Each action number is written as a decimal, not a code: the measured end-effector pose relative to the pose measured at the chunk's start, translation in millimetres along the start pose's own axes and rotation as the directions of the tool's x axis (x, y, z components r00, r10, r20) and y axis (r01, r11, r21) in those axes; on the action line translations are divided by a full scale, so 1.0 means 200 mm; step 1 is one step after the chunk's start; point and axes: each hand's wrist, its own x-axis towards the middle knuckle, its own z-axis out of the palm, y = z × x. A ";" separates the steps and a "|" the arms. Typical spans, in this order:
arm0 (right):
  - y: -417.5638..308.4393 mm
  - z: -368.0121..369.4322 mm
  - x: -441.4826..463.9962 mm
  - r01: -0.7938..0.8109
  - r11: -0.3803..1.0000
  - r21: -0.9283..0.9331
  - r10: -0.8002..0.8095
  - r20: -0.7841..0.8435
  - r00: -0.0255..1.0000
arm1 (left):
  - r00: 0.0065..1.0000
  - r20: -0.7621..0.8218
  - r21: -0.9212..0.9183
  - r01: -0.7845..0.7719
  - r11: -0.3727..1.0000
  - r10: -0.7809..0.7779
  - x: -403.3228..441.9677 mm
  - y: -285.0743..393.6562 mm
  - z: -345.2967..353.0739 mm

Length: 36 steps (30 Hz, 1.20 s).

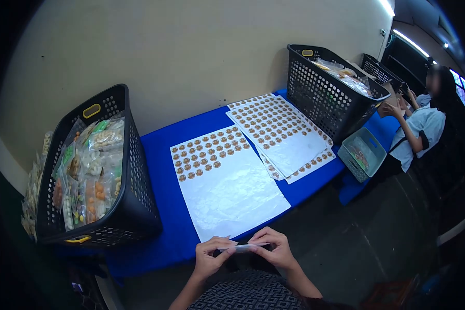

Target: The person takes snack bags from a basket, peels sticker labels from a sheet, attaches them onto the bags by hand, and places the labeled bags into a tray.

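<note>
Both hands are close together at the table's front edge, just below a white sheet (227,199) with rows of round brown stickers on its upper part. My left hand (211,256) pinches the left end of a thin, flat, pale packet (242,248). At the packet's other end, my right hand (275,249) grips it between thumb and fingers. The packet is seen nearly edge-on, so its contents cannot be made out. More sticker sheets (289,139) overlap one another to the right of the first sheet.
On the blue-covered table (163,206), a black basket (139,191) of snack packets stands left. Another black basket (320,93) with packets stands back right, near a grey-green bin (377,144). A person (423,124) holds something brown at far right.
</note>
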 end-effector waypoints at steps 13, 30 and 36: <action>0.01 -0.09 -0.07 -0.130 0.935 0.331 0.263 -0.397 0.879 | 0.992 0.092 -0.022 0.086 0.996 -0.083 0.05 -0.02 0.11; 0.05 -0.54 -0.31 -0.263 0.889 0.375 0.350 -0.187 0.918 | 0.905 0.106 0.028 0.411 0.911 -0.411 0.15 -0.02 0.76; 0.06 -0.76 -0.38 -0.235 0.915 0.329 0.325 -0.253 0.911 | 0.871 0.149 0.076 0.463 0.883 -0.469 0.16 -0.10 0.97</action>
